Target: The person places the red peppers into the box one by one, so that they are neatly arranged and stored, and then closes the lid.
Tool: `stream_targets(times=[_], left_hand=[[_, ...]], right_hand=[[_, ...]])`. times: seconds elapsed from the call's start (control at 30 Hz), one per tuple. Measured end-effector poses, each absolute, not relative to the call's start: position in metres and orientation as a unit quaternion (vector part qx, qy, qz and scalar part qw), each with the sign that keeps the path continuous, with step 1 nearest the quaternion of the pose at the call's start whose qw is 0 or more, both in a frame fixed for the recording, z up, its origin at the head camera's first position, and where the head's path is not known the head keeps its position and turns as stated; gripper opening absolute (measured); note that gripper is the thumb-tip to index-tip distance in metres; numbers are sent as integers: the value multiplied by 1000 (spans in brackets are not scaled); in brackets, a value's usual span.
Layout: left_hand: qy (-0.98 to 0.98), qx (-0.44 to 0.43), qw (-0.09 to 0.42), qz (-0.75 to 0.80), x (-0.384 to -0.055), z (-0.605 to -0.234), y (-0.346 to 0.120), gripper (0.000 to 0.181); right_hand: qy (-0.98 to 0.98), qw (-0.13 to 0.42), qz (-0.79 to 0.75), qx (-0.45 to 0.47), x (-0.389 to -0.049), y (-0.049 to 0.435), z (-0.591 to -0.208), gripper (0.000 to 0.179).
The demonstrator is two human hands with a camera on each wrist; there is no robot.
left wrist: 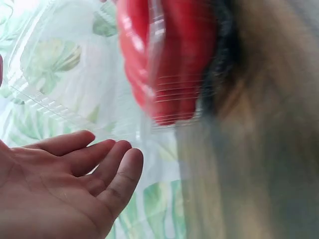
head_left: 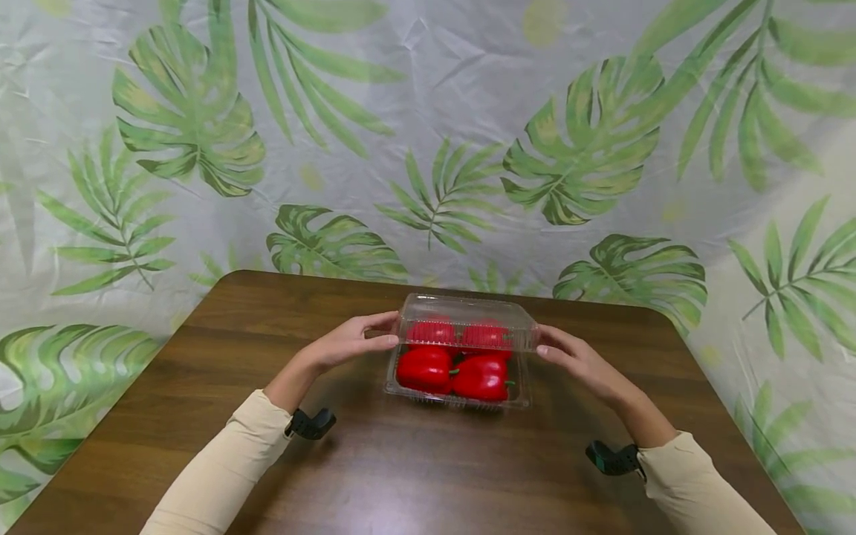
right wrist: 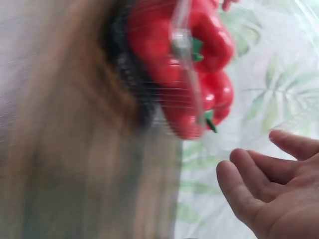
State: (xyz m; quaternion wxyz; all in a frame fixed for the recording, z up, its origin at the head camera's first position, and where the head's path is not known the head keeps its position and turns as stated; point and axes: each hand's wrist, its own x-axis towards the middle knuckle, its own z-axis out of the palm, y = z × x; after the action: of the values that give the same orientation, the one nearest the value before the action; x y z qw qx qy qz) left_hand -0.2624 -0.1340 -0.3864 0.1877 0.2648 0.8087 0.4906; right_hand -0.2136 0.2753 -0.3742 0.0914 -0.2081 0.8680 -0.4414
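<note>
A clear plastic clamshell container (head_left: pixel 458 401) rests on the table with several glossy red bell peppers (head_left: pixel 481 377) inside, green stems showing. Its hinged lid (head_left: pixel 468 312) is raised and tilted over the back peppers. At the lid's left end is my left hand (head_left: pixel 348 342), fingers extended and thumb apart from them. My right hand (head_left: pixel 585 365) is at the lid's right end in a similar pose. In the left wrist view, relaxed fingertips (left wrist: pixel 130 159) lie close to the lid's edge; whether they touch is unclear. The right wrist view shows loosely extended fingers (right wrist: pixel 239 174) beside the container.
The dark wooden table (head_left: pixel 428 461) has rounded back corners. Behind it hangs a pale curtain (head_left: pixel 441 89) printed with green leaves. Each wrist wears a black strap with a small device, the left one (head_left: pixel 313 423) and the right one (head_left: pixel 611 458).
</note>
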Motion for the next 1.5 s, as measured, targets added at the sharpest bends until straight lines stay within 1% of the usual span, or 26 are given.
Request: stream_targets(times=[0.23,0.57,0.83,1.03,1.17,1.3,1.4,1.5], left_hand=[[803,266,179,502,-257,-397,-131,82],[786,279,157,529,-253,-411,-131,80],[774,293,157,539,-251,-419,-131,81],[773,303,144,538,-247,-427,-136,81],[777,310,125,533,-246,-434,-136,79],[793,303,115,516,-245,-442,-134,75],[805,289,117,504,-242,-448,-133,72],[786,274,150,534,-239,-451,-131,72]], right_hand=[[876,72,-427,-210,-206,279,-383,60],[859,64,-450,-235,-208,276,-398,63],[864,58,-445,-228,-204,275,-404,70],[867,50,-439,-229,-200,269,-411,73],[868,37,-438,-231,-199,266,-419,69],[889,19,-410,-205,-196,265,-425,65],[902,30,-393,-176,-194,264,-429,67],[884,77,-432,-163,-194,262,-431,71]])
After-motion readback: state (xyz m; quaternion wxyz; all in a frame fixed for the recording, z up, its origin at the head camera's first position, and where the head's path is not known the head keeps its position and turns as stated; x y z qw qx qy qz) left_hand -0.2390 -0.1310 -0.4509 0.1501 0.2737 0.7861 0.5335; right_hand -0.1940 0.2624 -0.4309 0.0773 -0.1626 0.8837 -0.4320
